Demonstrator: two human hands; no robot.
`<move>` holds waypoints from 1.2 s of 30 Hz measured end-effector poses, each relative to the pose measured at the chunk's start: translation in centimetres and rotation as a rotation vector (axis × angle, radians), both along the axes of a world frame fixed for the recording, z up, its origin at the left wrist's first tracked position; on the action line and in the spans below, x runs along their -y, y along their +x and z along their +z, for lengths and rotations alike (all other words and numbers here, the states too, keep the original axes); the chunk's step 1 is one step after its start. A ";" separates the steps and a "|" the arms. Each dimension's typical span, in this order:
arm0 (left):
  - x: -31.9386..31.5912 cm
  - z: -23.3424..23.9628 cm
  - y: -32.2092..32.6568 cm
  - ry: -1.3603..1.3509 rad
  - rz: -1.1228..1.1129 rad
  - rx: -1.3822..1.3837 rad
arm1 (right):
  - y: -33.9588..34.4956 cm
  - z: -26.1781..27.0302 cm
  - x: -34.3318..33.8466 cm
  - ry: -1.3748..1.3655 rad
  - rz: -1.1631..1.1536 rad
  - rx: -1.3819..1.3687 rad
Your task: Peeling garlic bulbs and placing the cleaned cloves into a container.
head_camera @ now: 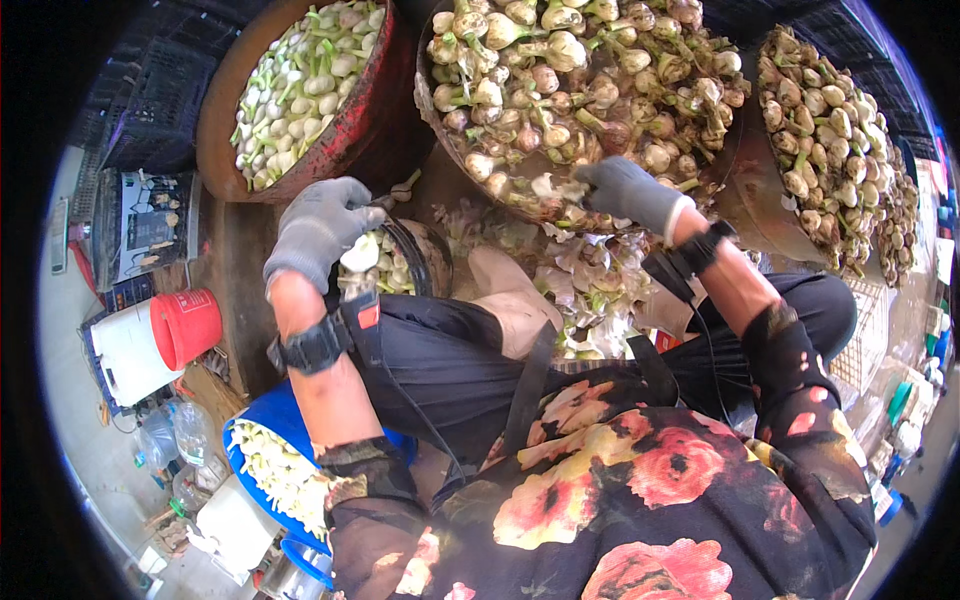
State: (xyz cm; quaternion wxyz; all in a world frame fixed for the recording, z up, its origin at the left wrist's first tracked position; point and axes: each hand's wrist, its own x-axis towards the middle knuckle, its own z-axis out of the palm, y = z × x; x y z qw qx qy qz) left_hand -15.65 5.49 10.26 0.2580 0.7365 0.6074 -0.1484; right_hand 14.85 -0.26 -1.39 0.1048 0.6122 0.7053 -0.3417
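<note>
My left hand (pixel 322 226), in a grey glove, is curled above a small bucket (pixel 417 259) of pale garlic pieces (pixel 394 271). A white garlic bulb (pixel 361 253) shows just below its fingers. Something small and dark is by the fingertips; I cannot tell whether it is gripped. My right hand (pixel 634 196), gloved too, reaches over the near rim of a large tub (pixel 450 161) of soiled garlic bulbs (pixel 600 90). Its fingertips are among bulbs and loose skins, and whether they hold one is not clear.
A red tub (pixel 379 90) of cleaned garlic bulbs (pixel 307 97) stands far left. More soiled bulbs (pixel 832 142) are heaped far right. Garlic skins (pixel 600 292) lie between my legs. By my left side is a blue bucket (pixel 259 401) of cut pieces; a red bucket (pixel 187 328) lies beyond.
</note>
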 end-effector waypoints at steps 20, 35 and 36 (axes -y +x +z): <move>-1.0 -6.0 6.1 0.072 -0.103 0.423 | -3.4 -9.2 -5.4 -0.157 0.220 -0.005; 2.7 -10.3 12.4 0.242 -0.161 0.709 | -1.0 0.2 -0.1 0.380 -0.358 -0.912; 2.7 -9.7 12.5 0.244 -0.171 0.740 | -0.6 0.3 0.1 0.500 -0.256 -0.859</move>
